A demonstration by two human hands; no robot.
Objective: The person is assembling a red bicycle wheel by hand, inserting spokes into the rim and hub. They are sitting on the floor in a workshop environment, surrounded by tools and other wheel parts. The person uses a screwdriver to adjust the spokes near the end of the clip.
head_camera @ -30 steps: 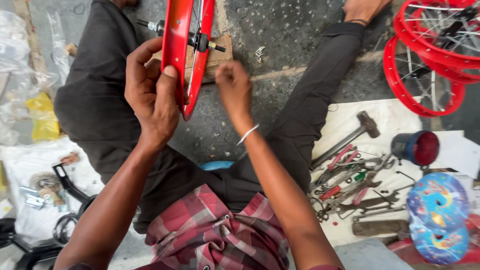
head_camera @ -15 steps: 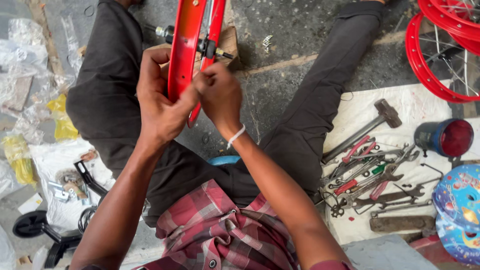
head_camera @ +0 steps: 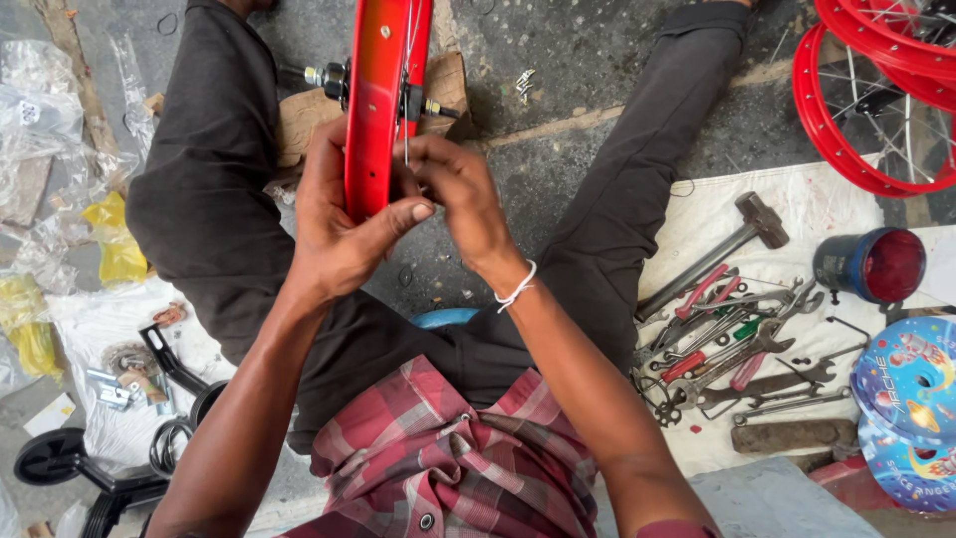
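Left hand (head_camera: 344, 234) wraps the near edge of the red bicycle wheel rim (head_camera: 383, 100), thumb pressed across it; right hand (head_camera: 458, 194) is curled with fingertips pinching at a spoke on the rim's inner side. The rim stands upright between the person's legs, axle already fitted, and the work at the spokes looks unfinished. To the right, a hammer (head_camera: 732, 244), spanners and pliers (head_camera: 732, 354) lie on a white cloth (head_camera: 827, 204), with more red rims (head_camera: 871, 95) beyond.
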